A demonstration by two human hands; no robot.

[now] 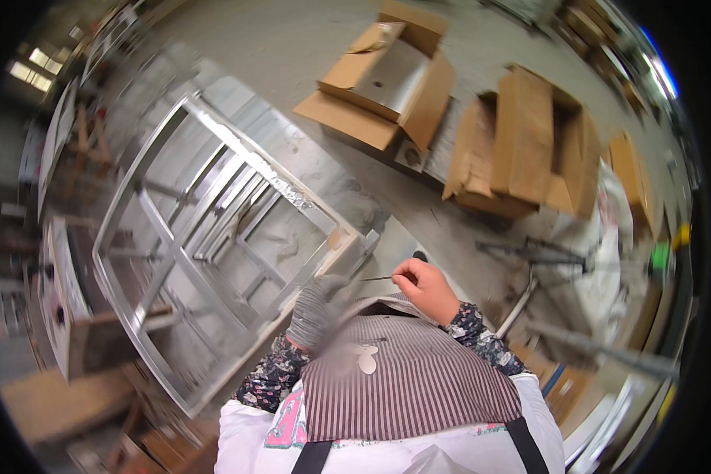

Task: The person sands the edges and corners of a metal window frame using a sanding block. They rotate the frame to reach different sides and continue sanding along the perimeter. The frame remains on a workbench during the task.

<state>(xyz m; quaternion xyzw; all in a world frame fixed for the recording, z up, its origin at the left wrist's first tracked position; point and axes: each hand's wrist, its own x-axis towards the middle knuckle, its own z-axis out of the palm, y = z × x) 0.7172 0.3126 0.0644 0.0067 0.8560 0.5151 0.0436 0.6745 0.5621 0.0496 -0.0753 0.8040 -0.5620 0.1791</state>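
Pinching a thin dark rod [376, 278] between thumb and forefinger, the bare right hand [430, 291] sits just right of the centre of the frame, its other fingers curled in toward the palm. The rod lies nearly level above the upper edge of a striped apron [419, 383], its free end pointing left toward the left hand [314, 312]. That hand wears a grey glove and is at lower centre, close beside the near corner of a metal frame [180, 257]. Blur covers its fingers, so I cannot tell whether they are spread or pressed together, nor whether they touch the rod or the metal.

The silvery metal frame, with crossing bars, fills the left-centre of the picture and stands tilted across it. A pale rabbit-shaped patch [366, 359] shows on the apron, and a dark floral sleeve [482, 336] covers the right forearm.

At upper centre, an open cardboard box [351, 118] holds a flat grey panel [395, 79]. A second open carton [523, 142] is at upper right, with crumpled white sheeting [612, 209] beside it and a black metal stand [536, 254] below.
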